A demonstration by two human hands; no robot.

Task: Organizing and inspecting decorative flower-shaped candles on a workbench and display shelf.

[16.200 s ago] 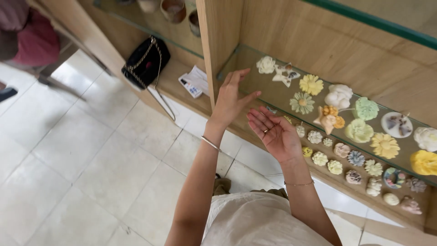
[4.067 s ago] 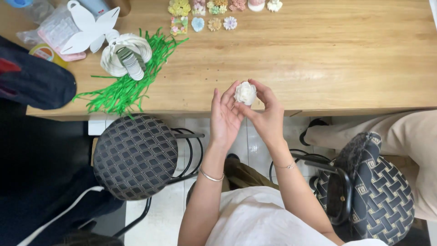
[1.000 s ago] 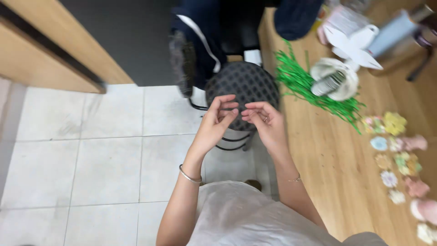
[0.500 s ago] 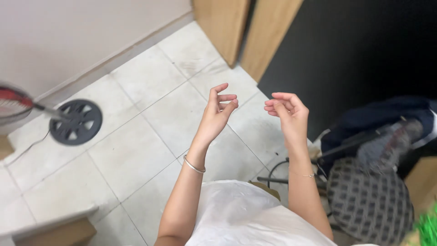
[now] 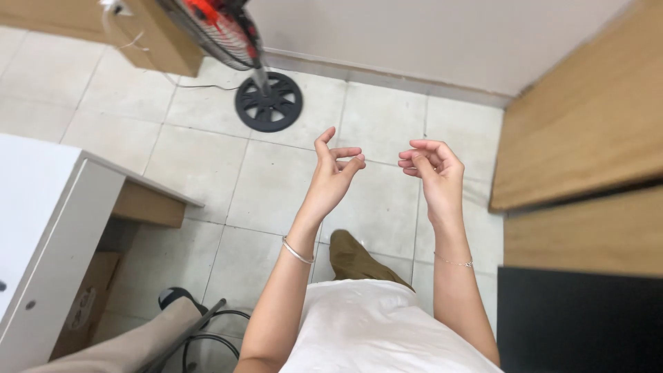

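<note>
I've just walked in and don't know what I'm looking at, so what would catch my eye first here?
First, the two bare hands raised mid-picture over the tiled floor: the left hand and the right hand, fingers loosely curled, holding nothing. Next, the standing fan at the top, with its round black base on the tiles and red blades behind a wire guard. A white desk stands at the left edge.

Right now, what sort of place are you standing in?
Probably a small indoor shop or workroom: tiled floor, a standing fan by the wall, a white desk and wooden cabinets. Both hands are empty.
</note>
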